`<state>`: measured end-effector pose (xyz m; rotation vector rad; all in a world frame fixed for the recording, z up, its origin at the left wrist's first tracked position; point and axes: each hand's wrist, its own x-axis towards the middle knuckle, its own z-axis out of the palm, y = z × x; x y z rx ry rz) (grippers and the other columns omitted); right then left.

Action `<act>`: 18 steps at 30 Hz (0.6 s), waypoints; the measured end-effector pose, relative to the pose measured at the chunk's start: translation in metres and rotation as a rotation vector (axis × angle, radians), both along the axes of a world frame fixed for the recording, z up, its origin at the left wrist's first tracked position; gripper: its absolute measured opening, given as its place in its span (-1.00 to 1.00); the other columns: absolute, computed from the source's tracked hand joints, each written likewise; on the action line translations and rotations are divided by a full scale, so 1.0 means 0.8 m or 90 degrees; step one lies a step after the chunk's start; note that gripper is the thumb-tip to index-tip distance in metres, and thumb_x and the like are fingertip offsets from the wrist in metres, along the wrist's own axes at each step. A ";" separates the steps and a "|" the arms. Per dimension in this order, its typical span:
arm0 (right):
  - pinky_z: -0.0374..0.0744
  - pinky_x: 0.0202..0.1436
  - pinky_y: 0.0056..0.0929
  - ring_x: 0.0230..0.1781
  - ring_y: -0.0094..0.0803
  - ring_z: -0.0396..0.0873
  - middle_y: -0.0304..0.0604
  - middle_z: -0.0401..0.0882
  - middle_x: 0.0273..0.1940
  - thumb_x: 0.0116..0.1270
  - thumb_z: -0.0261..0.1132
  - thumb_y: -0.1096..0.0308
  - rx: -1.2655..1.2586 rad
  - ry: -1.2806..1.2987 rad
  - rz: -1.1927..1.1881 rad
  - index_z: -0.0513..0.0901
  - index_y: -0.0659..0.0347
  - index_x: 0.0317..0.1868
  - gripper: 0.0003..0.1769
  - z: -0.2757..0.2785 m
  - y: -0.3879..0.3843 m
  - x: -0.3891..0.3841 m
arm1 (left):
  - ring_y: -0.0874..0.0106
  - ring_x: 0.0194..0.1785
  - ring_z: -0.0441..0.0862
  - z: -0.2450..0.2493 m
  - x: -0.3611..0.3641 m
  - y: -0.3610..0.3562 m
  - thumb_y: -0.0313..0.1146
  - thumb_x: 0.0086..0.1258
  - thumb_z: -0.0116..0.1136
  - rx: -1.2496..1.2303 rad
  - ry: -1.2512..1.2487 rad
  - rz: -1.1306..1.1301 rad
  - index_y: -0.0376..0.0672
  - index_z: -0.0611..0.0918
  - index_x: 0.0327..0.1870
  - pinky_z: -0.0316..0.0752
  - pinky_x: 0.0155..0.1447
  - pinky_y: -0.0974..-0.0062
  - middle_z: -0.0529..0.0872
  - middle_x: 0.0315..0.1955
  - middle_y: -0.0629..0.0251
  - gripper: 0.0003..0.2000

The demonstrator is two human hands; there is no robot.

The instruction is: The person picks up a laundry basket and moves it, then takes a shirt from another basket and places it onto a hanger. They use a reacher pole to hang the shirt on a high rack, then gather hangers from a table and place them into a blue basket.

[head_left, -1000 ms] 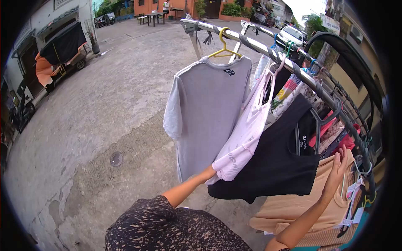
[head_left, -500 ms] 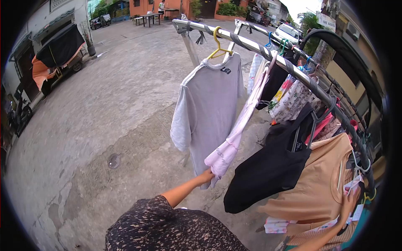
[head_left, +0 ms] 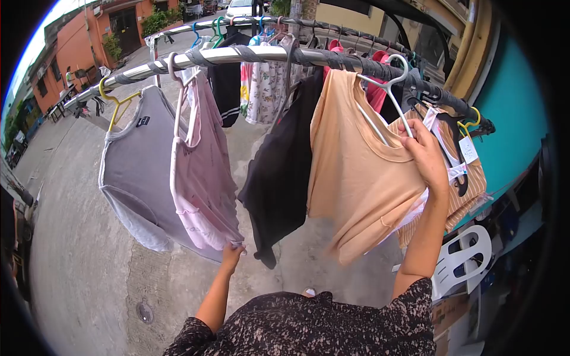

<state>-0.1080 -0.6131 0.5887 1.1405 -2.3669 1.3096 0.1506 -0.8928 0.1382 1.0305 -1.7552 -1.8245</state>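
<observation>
My left hand (head_left: 233,256) pinches the bottom hem of a pale pink shirt (head_left: 205,172), which hangs from a light pink hanger (head_left: 173,66). Left of it is a grey T-shirt (head_left: 139,160) on a yellow hanger (head_left: 107,92). With closed fingers, my right hand (head_left: 423,145) grips the lower arm of a white hanger (head_left: 399,74), at the neckline of a tan shirt (head_left: 362,154). A black garment (head_left: 285,160) hangs between the pink and tan shirts. Just beyond my right hand are a striped tan garment (head_left: 472,204) and a white tag (head_left: 468,151).
The tape-wrapped metal rail (head_left: 255,54) curves across in front of me. Behind it, a second rail (head_left: 320,25) carries floral shorts (head_left: 267,89) and other clothes. A white plastic chair (head_left: 463,261) stands at lower right, near a teal wall (head_left: 510,113). Concrete pavement (head_left: 77,237) lies left.
My view has turned right. My right hand has left the tagged garment at the rail's end and now grips the tan shirt's hanger. My left hand still holds the pink hem.
</observation>
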 end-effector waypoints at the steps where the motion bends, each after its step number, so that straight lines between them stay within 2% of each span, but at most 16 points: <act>1: 0.41 -0.23 -0.49 -0.35 -0.45 0.47 -0.09 0.52 -0.39 0.12 0.01 0.45 0.008 0.014 0.004 0.44 0.37 -0.22 -0.77 -0.001 -0.006 0.009 | 0.38 -0.23 0.49 0.014 -0.001 0.001 -0.39 0.14 0.09 0.025 -0.025 0.013 -0.35 0.48 -0.14 0.40 -0.15 0.38 0.57 -0.34 0.19 -0.71; 3: 0.43 -0.19 -0.35 -0.32 -0.19 0.52 0.05 0.53 -0.37 0.13 0.00 0.44 0.056 0.058 -0.019 0.43 0.36 -0.25 -0.80 0.003 -0.016 0.029 | 0.38 -0.25 0.49 0.019 -0.002 -0.002 -0.34 0.22 0.01 0.085 -0.063 0.019 -0.33 0.50 -0.19 0.41 -0.18 0.39 0.57 -0.36 0.21 -0.76; 5: 0.42 -0.16 -0.30 -0.29 -0.09 0.51 0.10 0.52 -0.36 0.12 0.02 0.44 0.031 0.097 -0.023 0.42 0.36 -0.23 -0.79 -0.002 -0.021 0.021 | 0.38 -0.23 0.49 0.006 -0.002 -0.005 -0.30 0.26 -0.03 0.092 -0.077 0.032 -0.30 0.49 -0.19 0.42 -0.18 0.41 0.56 -0.32 0.22 -0.75; 7: 0.41 -0.14 -0.24 -0.25 0.00 0.50 0.14 0.52 -0.33 0.12 0.02 0.45 0.040 0.107 -0.043 0.42 0.36 -0.24 -0.80 -0.002 -0.021 0.010 | 0.37 -0.13 0.48 -0.009 0.005 -0.010 -0.26 0.28 -0.08 0.112 -0.097 0.015 -0.23 0.44 -0.09 0.43 -0.13 0.36 0.53 -0.22 0.22 -0.72; 8: 0.40 -0.17 -0.36 -0.31 -0.22 0.49 0.02 0.52 -0.34 0.11 0.03 0.38 0.062 0.140 -0.059 0.43 0.36 -0.24 -0.76 -0.006 -0.018 -0.003 | 0.36 -0.10 0.47 -0.011 0.008 -0.011 -0.26 0.28 -0.08 0.130 -0.095 0.010 -0.21 0.43 -0.07 0.43 -0.12 0.35 0.53 -0.19 0.22 -0.72; 12: 0.39 -0.08 -0.30 -0.23 -0.08 0.49 0.11 0.52 -0.31 0.10 0.03 0.39 0.075 0.137 -0.111 0.42 0.37 -0.25 -0.76 -0.013 -0.006 -0.022 | 0.39 -0.02 0.44 -0.006 0.014 -0.008 -0.25 0.27 -0.09 0.157 -0.114 -0.028 -0.05 0.38 0.04 0.36 -0.08 0.22 0.51 -0.11 0.37 -0.69; 15: 0.39 -0.07 -0.27 -0.20 -0.04 0.48 0.12 0.52 -0.30 0.10 0.01 0.41 0.084 0.125 -0.128 0.41 0.37 -0.26 -0.77 -0.027 0.006 -0.045 | 0.37 0.01 0.42 -0.012 0.023 -0.009 -0.24 0.27 -0.07 0.178 -0.150 -0.035 0.00 0.33 0.09 0.32 -0.06 0.22 0.48 -0.04 0.41 -0.64; 16: 0.39 -0.07 -0.27 -0.19 -0.04 0.48 0.13 0.52 -0.29 0.12 0.02 0.38 0.118 0.122 -0.132 0.42 0.36 -0.24 -0.76 -0.028 0.011 -0.047 | 0.36 0.03 0.41 -0.015 0.026 -0.009 -0.24 0.26 -0.06 0.172 -0.165 -0.042 0.01 0.31 0.10 0.32 -0.06 0.21 0.47 -0.03 0.40 -0.63; 18: 0.40 -0.07 -0.33 -0.19 -0.11 0.50 0.08 0.53 -0.23 0.19 0.09 0.20 0.094 0.069 -0.119 0.47 0.33 -0.13 -0.64 -0.022 0.029 -0.040 | 0.34 0.05 0.39 -0.024 0.035 -0.011 -0.23 0.26 -0.06 0.158 -0.196 -0.054 0.04 0.28 0.13 0.31 -0.07 0.21 0.46 0.00 0.40 -0.60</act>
